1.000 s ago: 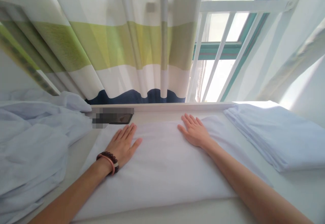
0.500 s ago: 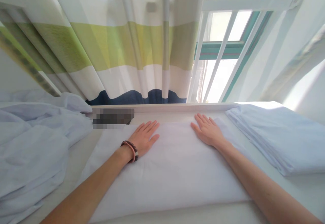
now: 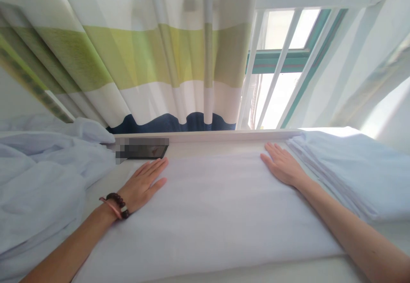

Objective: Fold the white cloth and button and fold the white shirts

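Note:
A folded white cloth [image 3: 211, 214] lies flat on the white table in front of me. My left hand [image 3: 142, 184], with a beaded bracelet on its wrist, lies flat and open on the cloth's left edge. My right hand [image 3: 283, 166] lies flat and open on the cloth's far right corner, right beside a stack of folded white cloths [image 3: 349, 172]. Neither hand holds anything.
A crumpled heap of white sheets [image 3: 41, 180] fills the left side. A dark phone [image 3: 145, 151] lies by the table's far edge [image 3: 205, 135]. Behind hang a striped curtain [image 3: 144, 60] and a barred window [image 3: 282, 60].
Both hands have slid outward over the cloth: the left hand back toward the left edge, the right hand further right toward the folded stack.

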Demonstrator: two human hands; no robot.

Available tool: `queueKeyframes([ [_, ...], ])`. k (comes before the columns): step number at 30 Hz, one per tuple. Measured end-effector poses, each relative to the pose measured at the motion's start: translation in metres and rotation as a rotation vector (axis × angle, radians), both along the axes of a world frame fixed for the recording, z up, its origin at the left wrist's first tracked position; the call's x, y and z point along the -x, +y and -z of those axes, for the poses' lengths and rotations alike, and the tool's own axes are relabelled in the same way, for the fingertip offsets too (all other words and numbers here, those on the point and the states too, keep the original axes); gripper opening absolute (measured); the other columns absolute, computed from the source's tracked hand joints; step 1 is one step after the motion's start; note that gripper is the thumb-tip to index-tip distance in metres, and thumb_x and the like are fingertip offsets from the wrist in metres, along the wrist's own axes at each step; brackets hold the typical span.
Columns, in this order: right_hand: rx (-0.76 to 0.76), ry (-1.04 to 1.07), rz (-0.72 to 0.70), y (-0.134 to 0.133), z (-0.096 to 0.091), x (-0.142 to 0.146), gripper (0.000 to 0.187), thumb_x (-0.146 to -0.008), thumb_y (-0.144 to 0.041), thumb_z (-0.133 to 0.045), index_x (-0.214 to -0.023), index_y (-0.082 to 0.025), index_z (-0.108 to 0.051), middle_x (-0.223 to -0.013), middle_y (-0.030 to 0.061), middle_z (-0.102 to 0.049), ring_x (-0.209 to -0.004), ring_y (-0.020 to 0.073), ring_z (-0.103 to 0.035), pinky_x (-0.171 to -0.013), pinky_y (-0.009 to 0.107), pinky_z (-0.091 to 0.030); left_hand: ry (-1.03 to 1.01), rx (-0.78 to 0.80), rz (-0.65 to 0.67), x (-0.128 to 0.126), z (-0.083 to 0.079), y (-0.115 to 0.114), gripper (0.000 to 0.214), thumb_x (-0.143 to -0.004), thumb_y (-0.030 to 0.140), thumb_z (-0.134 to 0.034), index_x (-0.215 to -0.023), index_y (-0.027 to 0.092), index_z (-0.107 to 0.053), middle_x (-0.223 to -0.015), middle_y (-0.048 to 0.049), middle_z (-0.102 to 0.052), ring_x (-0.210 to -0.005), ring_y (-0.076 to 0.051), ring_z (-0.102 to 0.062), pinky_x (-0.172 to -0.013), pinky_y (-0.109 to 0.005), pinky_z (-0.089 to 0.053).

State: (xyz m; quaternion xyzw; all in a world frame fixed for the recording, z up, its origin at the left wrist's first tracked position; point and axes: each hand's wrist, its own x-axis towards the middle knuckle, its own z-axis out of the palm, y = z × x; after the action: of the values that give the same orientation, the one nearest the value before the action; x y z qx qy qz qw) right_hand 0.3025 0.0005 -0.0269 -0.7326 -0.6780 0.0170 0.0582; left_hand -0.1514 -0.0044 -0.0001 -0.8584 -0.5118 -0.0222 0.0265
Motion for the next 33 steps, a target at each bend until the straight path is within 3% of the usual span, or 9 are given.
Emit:
queueKeyframes([
  [5,-0.004,-0.052,-0.014,0.002,-0.003,-0.009,0.064,-0.096,-0.046,-0.015,-0.147,-0.011,-0.03,-0.155,0.0093,-0.024,-0.142,0.0243,-0.022,-0.114,0.043,-0.023,-0.017,0.001,-0.033,0.002,-0.001,-0.009,0.062,-0.095,0.048,-0.025,-0.145,0.014,-0.035,-0.15,-0.0079,-0.035,-0.139,-0.023,-0.032,-0.115,-0.042,-0.022],
  [9,0.02,-0.133,0.018,0.001,-0.018,-0.001,0.062,-0.095,-0.046,-0.017,-0.145,-0.014,-0.035,-0.153,0.01,-0.032,-0.14,0.0268,-0.028,-0.112,0.048,-0.023,-0.047,-0.034,-0.023,-0.001,-0.004,-0.011,0.059,-0.093,0.047,-0.03,-0.141,0.014,-0.041,-0.148,-0.0094,-0.04,-0.136,-0.024,-0.037,-0.113,-0.042,-0.027],
  [12,0.024,-0.194,0.061,0.003,-0.03,0.025,0.061,-0.095,-0.042,-0.02,-0.14,-0.009,-0.042,-0.148,0.015,-0.04,-0.138,0.0285,-0.03,-0.112,0.05,-0.021,-0.068,-0.051,-0.019,-0.004,-0.006,-0.01,0.058,-0.092,0.047,-0.033,-0.139,0.014,-0.044,-0.146,-0.0099,-0.043,-0.134,-0.024,-0.039,-0.112,-0.041,-0.029],
  [15,0.013,-0.135,0.037,0.004,-0.034,0.065,0.066,-0.095,-0.046,-0.018,-0.145,-0.005,-0.032,-0.152,0.0134,-0.031,-0.142,0.0254,-0.023,-0.114,0.045,-0.017,-0.076,-0.047,-0.022,-0.005,-0.006,-0.009,0.056,-0.092,0.046,-0.034,-0.139,0.016,-0.044,-0.146,-0.0103,-0.043,-0.135,-0.024,-0.039,-0.112,-0.043,-0.028],
  [18,0.029,-0.001,-0.027,0.002,-0.026,0.09,0.069,-0.095,-0.052,-0.012,-0.147,-0.01,-0.028,-0.155,0.0099,-0.026,-0.142,0.023,-0.021,-0.115,0.043,-0.019,-0.079,-0.035,-0.027,-0.001,-0.004,-0.011,0.056,-0.093,0.047,-0.034,-0.14,0.016,-0.042,-0.147,-0.0102,-0.042,-0.137,-0.024,-0.036,-0.113,-0.044,-0.028],
  [21,-0.024,0.007,-0.055,-0.002,-0.011,0.073,0.069,-0.094,-0.055,-0.014,-0.147,-0.015,-0.03,-0.155,0.0061,-0.027,-0.143,0.0232,-0.021,-0.116,0.043,-0.017,-0.079,-0.024,-0.029,0.011,-0.007,-0.016,0.054,-0.095,0.046,-0.033,-0.14,0.018,-0.042,-0.148,-0.008,-0.039,-0.139,-0.023,-0.032,-0.115,-0.042,-0.027],
  [27,-0.057,-0.042,0.021,0.003,0.012,-0.003,0.071,-0.092,-0.052,-0.017,-0.145,-0.007,-0.034,-0.153,0.0132,-0.029,-0.141,0.0281,-0.024,-0.114,0.046,-0.022,-0.079,0.026,-0.074,0.03,-0.016,-0.026,0.053,-0.097,0.043,-0.032,-0.142,0.016,-0.039,-0.151,-0.0072,-0.034,-0.138,-0.021,-0.033,-0.115,-0.037,-0.027],
  [30,-0.073,-0.049,0.026,0.002,0.013,-0.009,0.07,-0.093,-0.05,-0.016,-0.145,-0.008,-0.034,-0.153,0.0135,-0.029,-0.141,0.0278,-0.025,-0.113,0.046,-0.023,-0.072,0.023,-0.075,0.029,-0.015,-0.025,0.052,-0.097,0.042,-0.031,-0.142,0.016,-0.038,-0.152,-0.0069,-0.033,-0.138,-0.021,-0.032,-0.116,-0.037,-0.026],
  [33,-0.032,-0.078,0.052,-0.002,0.002,0.0,0.069,-0.093,-0.05,-0.015,-0.146,-0.009,-0.031,-0.153,0.012,-0.029,-0.141,0.0264,-0.025,-0.114,0.045,-0.022,-0.025,-0.006,-0.072,0.022,-0.018,-0.025,0.051,-0.097,0.039,-0.032,-0.141,0.015,-0.04,-0.15,-0.0089,-0.036,-0.137,-0.022,-0.035,-0.115,-0.038,-0.027],
])
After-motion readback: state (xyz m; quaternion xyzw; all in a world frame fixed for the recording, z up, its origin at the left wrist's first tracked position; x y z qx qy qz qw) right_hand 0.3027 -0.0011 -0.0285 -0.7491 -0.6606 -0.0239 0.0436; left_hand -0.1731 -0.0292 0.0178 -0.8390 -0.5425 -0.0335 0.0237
